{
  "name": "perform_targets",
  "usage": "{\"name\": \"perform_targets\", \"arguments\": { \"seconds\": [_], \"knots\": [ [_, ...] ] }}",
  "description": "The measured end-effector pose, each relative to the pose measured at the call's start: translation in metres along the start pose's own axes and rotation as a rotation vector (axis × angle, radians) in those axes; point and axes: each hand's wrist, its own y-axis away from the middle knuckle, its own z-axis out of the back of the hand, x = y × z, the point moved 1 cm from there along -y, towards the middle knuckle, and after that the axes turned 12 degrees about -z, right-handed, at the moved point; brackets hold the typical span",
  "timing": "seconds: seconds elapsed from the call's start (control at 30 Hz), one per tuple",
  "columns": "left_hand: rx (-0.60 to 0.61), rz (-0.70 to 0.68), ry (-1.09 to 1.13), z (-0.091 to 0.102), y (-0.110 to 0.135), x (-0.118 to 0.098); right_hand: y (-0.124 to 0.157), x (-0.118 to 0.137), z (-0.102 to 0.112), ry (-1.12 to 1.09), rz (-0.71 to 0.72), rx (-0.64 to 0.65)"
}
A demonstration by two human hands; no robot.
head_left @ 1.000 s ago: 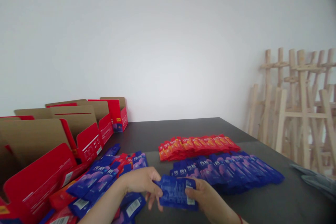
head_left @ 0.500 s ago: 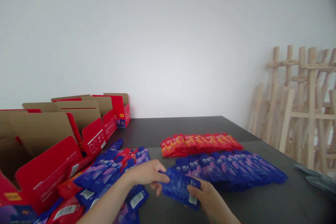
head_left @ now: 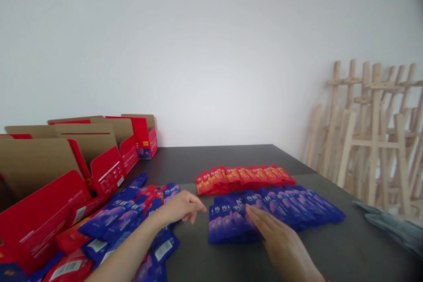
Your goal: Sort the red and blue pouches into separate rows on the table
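My left hand [head_left: 183, 207] hovers between the loose pile and the row of blue packets, fingers curled in with nothing visible in them. Blue sachets [head_left: 228, 224] with purple pictures overlap in a fanned row on the dark table. Over the left part of that row lies my right hand [head_left: 272, 231], palm down, its fingers stretched out and touching the sachets; its thumb is hidden. Beside my left forearm, a loose heap of blue sachets [head_left: 114, 218] is mixed with red sachets [head_left: 71, 266], some showing barcode labels.
Behind the blue row runs a fanned row of red-orange sachets [head_left: 244, 179]. Several open red cardboard boxes [head_left: 109, 169] line the left side. A grey plastic-looking bag [head_left: 390, 224] lies at the table's right edge. Wooden easels [head_left: 375, 141] lean at the white wall.
The blue sachet both hands held has left my left hand and is down at the row's left end. My right hand has turned palm down over the row. The view has shifted slightly right.
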Motion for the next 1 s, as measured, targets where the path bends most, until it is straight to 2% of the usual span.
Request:
{"name": "perform_targets", "arguments": {
  "seconds": [0.03, 0.1, 0.2, 0.3, 0.47, 0.7, 0.83, 1.0],
  "knots": [
    [-0.004, -0.001, -0.002, -0.002, -0.001, 0.002, -0.005, 0.000, -0.005, 0.131, 0.074, -0.051],
    [-0.007, 0.000, -0.023, -0.005, -0.002, 0.007, -0.015, 0.002, -0.023, 0.357, 0.126, -0.077],
    [-0.028, 0.022, -0.070, -0.006, -0.002, 0.013, -0.025, 0.006, -0.050, 0.589, 0.050, 0.062],
    [-0.039, 0.040, -0.094, -0.003, -0.002, 0.016, -0.028, 0.012, -0.060, 0.662, -0.076, 0.205],
    [-0.049, 0.056, -0.120, 0.001, -0.005, 0.021, -0.031, 0.025, -0.042, 0.543, -0.219, 0.292],
    [-0.072, 0.046, -0.067, 0.008, -0.009, 0.030, -0.039, 0.032, -0.029, 0.513, -0.277, 0.324],
    [-0.164, 0.024, -0.022, 0.011, -0.009, 0.025, -0.039, 0.055, -0.037, 0.432, -0.135, 0.357],
    [-0.430, -0.043, 0.115, 0.025, -0.008, 0.022, -0.040, 0.108, -0.078, 0.062, 0.120, 0.443]
  ]
}}
